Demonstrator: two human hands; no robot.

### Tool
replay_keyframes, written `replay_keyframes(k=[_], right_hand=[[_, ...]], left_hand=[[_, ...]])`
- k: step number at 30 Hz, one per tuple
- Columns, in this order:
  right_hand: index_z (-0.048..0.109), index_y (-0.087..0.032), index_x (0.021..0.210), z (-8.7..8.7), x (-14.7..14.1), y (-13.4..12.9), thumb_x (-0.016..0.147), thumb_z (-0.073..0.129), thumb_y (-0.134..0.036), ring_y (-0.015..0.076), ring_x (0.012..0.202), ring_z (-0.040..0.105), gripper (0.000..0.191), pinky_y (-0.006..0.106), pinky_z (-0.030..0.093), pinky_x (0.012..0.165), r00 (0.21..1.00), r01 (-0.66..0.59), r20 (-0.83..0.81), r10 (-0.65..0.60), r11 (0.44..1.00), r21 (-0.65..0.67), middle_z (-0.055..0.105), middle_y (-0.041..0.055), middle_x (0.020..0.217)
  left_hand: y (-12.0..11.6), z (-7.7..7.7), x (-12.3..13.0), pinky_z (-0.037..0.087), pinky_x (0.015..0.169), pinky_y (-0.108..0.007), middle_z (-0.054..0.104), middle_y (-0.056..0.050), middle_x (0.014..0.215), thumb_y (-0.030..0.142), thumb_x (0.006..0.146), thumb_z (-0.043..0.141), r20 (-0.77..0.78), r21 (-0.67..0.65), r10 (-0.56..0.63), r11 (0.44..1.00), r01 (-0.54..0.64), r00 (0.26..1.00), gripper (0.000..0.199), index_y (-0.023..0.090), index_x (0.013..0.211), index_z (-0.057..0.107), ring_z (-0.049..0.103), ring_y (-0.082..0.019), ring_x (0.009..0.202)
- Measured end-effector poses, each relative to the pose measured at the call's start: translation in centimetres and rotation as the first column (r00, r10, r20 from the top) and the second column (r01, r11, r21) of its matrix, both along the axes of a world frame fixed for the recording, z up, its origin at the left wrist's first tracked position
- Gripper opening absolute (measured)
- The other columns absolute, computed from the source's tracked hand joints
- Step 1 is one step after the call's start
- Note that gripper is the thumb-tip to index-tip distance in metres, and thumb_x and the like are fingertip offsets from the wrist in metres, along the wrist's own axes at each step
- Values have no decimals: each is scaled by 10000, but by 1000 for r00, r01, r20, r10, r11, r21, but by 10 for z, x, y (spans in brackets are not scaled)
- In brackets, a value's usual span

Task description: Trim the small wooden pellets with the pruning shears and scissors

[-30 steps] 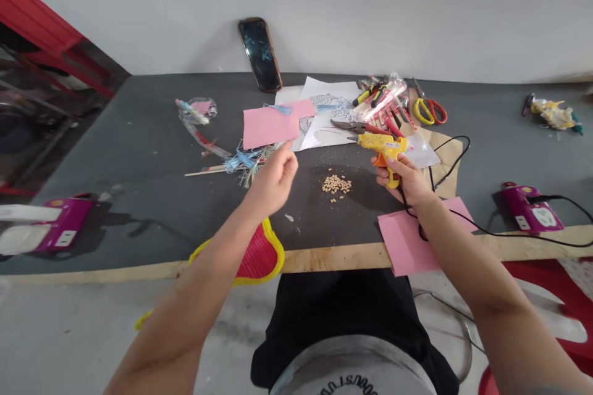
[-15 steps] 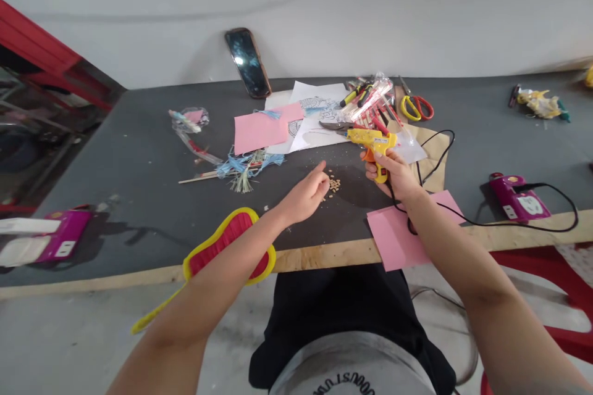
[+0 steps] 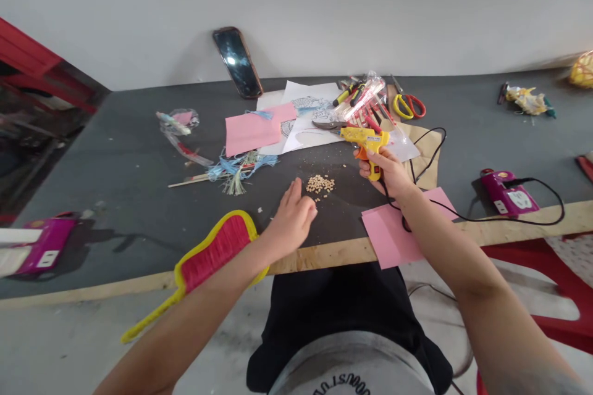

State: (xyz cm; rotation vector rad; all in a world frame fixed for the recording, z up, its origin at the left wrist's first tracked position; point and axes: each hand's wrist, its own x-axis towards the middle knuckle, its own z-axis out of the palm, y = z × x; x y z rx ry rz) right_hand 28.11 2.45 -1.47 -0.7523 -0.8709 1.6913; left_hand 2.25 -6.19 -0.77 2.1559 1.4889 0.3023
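My right hand (image 3: pixel 386 174) is shut on a yellow and orange hot glue gun (image 3: pixel 364 143), with its black cord trailing down past my wrist. My left hand (image 3: pixel 291 219) holds nothing, its fingers apart, and rests just below and left of a small heap of pale seeds (image 3: pixel 319 184) on the dark tabletop (image 3: pixel 139 197). A red and yellow woven fan-shaped piece (image 3: pixel 215 254) lies under my left forearm, its yellow handle hanging past the table edge. A pink paper sheet (image 3: pixel 393 228) lies under my right forearm.
Beyond my hands lie a pink sheet (image 3: pixel 252 133), patterned white paper (image 3: pixel 315 117), blue tassels (image 3: pixel 236 170), pliers (image 3: pixel 328 125), and scissors (image 3: pixel 410 106). A phone (image 3: pixel 236 63) leans against the wall. A magenta power socket (image 3: pixel 507 193) sits at right, with another (image 3: pixel 46 245) at left.
My left hand has drawn back from the seed heap toward the table's front edge, its fingers spreading. My right hand still holds the glue gun. The view has drifted slightly.
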Motion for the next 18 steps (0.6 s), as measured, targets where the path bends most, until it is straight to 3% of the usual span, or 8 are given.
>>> replay_keyframes(k=[3, 8, 14, 18], right_hand=[[659, -232, 936, -1, 0, 0, 740, 854, -404, 84, 648, 460, 325, 222, 423, 540, 999, -17, 33, 17, 1000, 13, 676, 13, 945], [648, -242, 938, 0, 0, -1, 726, 838, -428, 96, 639, 447, 340, 244, 431, 526, 997, 8, 83, -10, 1000, 18, 680, 23, 990], [646, -237, 919, 2, 0, -2, 719, 842, -399, 92, 646, 455, 324, 234, 424, 529, 998, 4, 70, -4, 1000, 9, 688, 30, 997], [641, -238, 936, 3, -1, -2, 714, 835, -405, 95, 639, 453, 338, 242, 419, 529, 996, 18, 92, -19, 1000, 6, 686, 32, 990]], left_hand=[[-11, -11, 17, 247, 1231, -641, 190, -219, 1697, 203, 1025, 408, -38, 51, -35, 998, 37, 999, 153, 178, 894, 484, 98, -400, 1579], [6, -15, 39, 215, 1242, -643, 184, -266, 1684, 139, 991, 468, -56, 45, -15, 999, 18, 998, 107, 155, 890, 499, 136, -419, 1568], [29, -3, 32, 336, 1223, -555, 254, -228, 1676, 217, 1011, 444, 142, 36, -113, 993, 109, 983, 148, 198, 871, 487, 115, -335, 1590], [36, 5, 20, 419, 1166, -513, 372, -199, 1629, 246, 1014, 417, 185, 60, -80, 996, 70, 979, 158, 220, 871, 480, 248, -296, 1571]])
